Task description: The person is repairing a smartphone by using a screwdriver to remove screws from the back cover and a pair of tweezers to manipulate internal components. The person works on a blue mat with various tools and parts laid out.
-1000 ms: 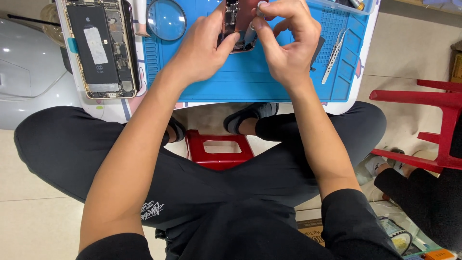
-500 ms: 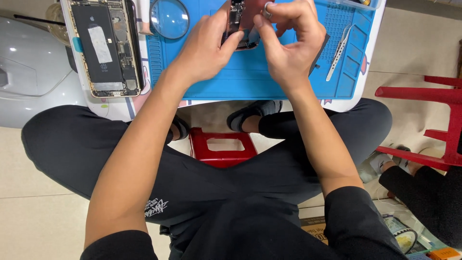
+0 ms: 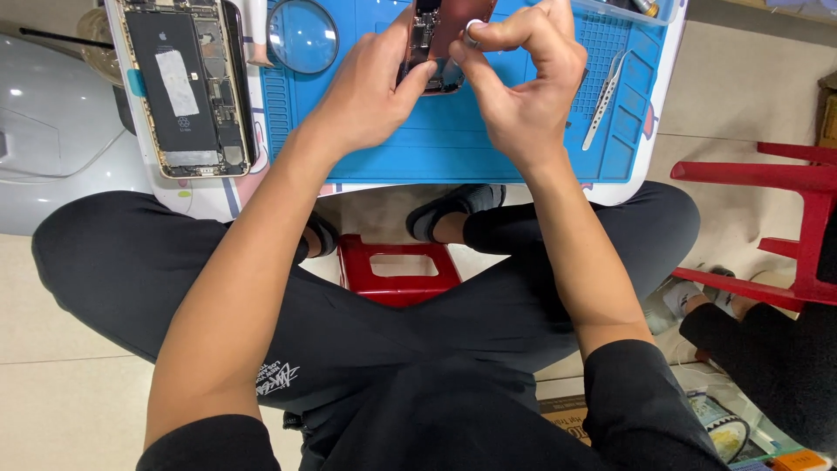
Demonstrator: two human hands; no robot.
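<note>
Nearest to you are your own crossed legs [image 3: 174, 288] in black trousers, and between them a red stool [image 3: 397, 270] shows on the floor. Your two bare forearms go up from here to the small white tabletop [image 3: 218, 196].

On the tabletop lies a blue mat [image 3: 445, 148], and both hands work above its far part. Your left hand [image 3: 370, 87] holds the small phone part [image 3: 433, 44] from its left side; the thumb and the fingers [image 3: 417, 77] are closed on its edge. The part is lifted a little over the mat, at the top of the view, and its upper end is cut off by the frame. Your right hand [image 3: 523, 83] is just beside it on the right. Its thumb and first finger are pressed together on a small round pale piece [image 3: 472, 29], right at the part; it may be a ring or a tiny cap, the view is too small to tell.

To the right of your right hand, metal tweezers [image 3: 603, 100] lie on the mat. To the left of your left hand there is a round magnifying glass [image 3: 302, 37]. Further left, beside the mat, an opened phone [image 3: 185, 83] lies flat with its inside facing up.

At the right edge stands a red plastic chair [image 3: 785, 227].
</note>
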